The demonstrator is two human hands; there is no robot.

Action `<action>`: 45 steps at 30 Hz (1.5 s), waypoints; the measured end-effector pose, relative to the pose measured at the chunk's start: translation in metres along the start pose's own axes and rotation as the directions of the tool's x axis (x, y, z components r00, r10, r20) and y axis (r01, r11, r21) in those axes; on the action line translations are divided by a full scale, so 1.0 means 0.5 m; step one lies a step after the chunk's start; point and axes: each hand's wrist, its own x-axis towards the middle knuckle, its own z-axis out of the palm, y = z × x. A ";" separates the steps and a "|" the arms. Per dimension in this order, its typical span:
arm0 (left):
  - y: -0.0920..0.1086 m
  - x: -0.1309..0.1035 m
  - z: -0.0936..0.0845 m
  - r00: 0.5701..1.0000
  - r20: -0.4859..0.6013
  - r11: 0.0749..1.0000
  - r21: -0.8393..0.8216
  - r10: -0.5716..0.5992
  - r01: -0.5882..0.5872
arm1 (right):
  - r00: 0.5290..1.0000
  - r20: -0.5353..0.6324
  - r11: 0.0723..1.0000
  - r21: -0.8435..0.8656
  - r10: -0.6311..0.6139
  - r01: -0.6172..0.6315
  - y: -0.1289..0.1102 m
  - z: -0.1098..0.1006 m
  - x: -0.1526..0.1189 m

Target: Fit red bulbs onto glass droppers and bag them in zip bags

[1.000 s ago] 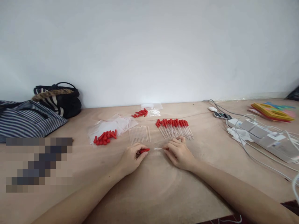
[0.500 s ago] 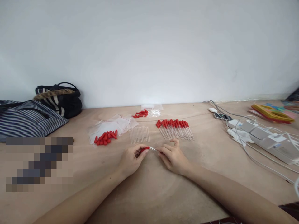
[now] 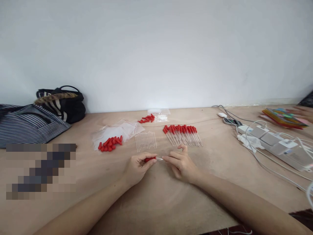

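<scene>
My left hand (image 3: 139, 166) pinches a red rubber dropper bulb (image 3: 149, 159). From the bulb's mouth a thin clear glass tube (image 3: 159, 159) runs to the right, its other end between the fingertips of my right hand (image 3: 180, 164). Just beyond my hands lies a row of clear glass tubes (image 3: 146, 141) side by side. To the right of that row are several droppers with red bulbs fitted (image 3: 183, 134), bulbs pointing away from me. A pile of loose red bulbs (image 3: 110, 143) rests on the left by clear plastic bags (image 3: 119, 130).
Farther back are more small red bulbs (image 3: 146, 118) and a bag of tubes (image 3: 161, 117). Striped and black bags (image 3: 61, 104) stand at left. A power strip with chargers (image 3: 278, 147) and cables lies right; another person's hand (image 3: 304, 112) touches coloured frames (image 3: 281, 118).
The bulb and tube in my hands have turned from a tilt to nearly level. At far right, another person's hand has come in over the coloured frames.
</scene>
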 end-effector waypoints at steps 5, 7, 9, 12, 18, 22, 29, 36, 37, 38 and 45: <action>-0.006 -0.002 0.001 0.997 0.059 0.999 -0.026 0.047 -0.046 | 0.995 -0.065 0.996 -0.032 -0.082 0.080 0.005 -0.003 0.004; -0.010 -0.003 0.002 0.996 0.069 0.998 -0.019 0.060 -0.059 | 0.994 -0.073 0.996 -0.044 -0.085 0.081 0.003 -0.002 0.005; -0.014 -0.004 0.003 0.995 0.078 0.998 -0.001 0.066 -0.066 | 0.995 -0.069 0.996 -0.045 -0.079 0.076 0.002 -0.001 0.005; -0.016 -0.006 0.005 0.994 0.088 0.997 0.018 0.068 -0.070 | 0.996 -0.048 0.997 -0.032 -0.074 0.072 -0.001 0.003 0.005; -0.013 -0.009 0.006 0.993 0.099 0.997 0.032 0.070 -0.073 | 0.999 -0.004 0.999 0.008 -0.053 0.053 -0.006 0.009 0.008; -0.013 -0.010 0.002 0.992 0.130 0.998 0.057 -0.005 -0.002 | 0.999 0.017 0.999 0.028 -0.038 0.038 -0.003 0.013 0.008; -0.002 -0.008 -0.010 0.958 0.204 0.968 -0.108 -0.200 0.225 | 1.000 0.012 0.997 0.073 -0.004 0.003 0.003 0.011 0.004; 0.005 -0.011 0.005 0.963 0.145 0.937 -0.238 -0.227 0.256 | 0.999 -0.019 0.996 0.089 -0.027 0.029 -0.004 0.011 0.007; 0.006 -0.011 0.007 0.962 0.140 0.933 -0.245 -0.235 0.264 | 0.999 -0.026 0.995 0.094 -0.032 0.034 -0.004 0.012 0.007; 0.007 -0.011 0.007 0.960 0.136 0.928 -0.252 -0.246 0.274 | 0.999 -0.031 0.994 0.099 -0.033 0.036 -0.004 0.013 0.007; 0.009 -0.005 0.009 0.954 0.113 0.908 -0.293 -0.278 0.299 | 0.999 -0.031 0.990 0.134 0.039 -0.034 -0.003 0.017 0.007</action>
